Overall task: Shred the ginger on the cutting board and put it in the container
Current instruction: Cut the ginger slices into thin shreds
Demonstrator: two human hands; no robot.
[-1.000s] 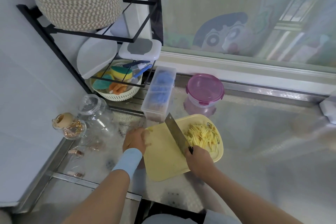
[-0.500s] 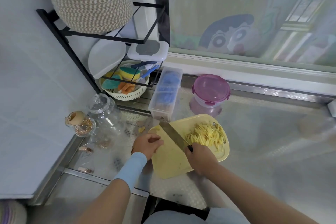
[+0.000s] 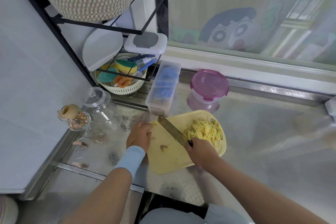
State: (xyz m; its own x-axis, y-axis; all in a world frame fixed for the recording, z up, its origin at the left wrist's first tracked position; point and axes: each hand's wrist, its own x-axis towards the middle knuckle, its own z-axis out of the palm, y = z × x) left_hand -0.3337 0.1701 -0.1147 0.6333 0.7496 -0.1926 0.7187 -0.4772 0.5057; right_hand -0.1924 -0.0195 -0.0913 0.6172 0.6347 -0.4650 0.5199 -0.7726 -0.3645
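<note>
On the counter [image 3: 263, 142] the yellow cutting board [image 3: 171, 160] is laid slantwise just in front of the person, w/ the shredded ginger [image 3: 203, 130] heaped on its far-right part. The knife [image 3: 171, 130] is gripped at the handle by the right hand [image 3: 201, 152], fingers wrapped round it. The blade is set diagonally, tip far-left, handle near-right, just left of the heap. The left hand [image 3: 139, 135] is held at the board's left edge, well apart from the right, fingers curled. A small yellow ginger piece [image 3: 154, 123] is seen at its fingertips, but whether it is pinched or only touched can't be told. Shredding is judged nearly done, i.e. only that bit looks uncut. The container [image 3: 201, 103] is stood just beyond the board's far edge, its pink lid [image 3: 209, 82] on & seemingly clipped. The heap is thus placed btwn the right hand and the container, almost in one line. The right hand is nearer to both, yet is taken up w/ the knife. The lid prob. has to be taken off before the shreds can be moved across.
</note>
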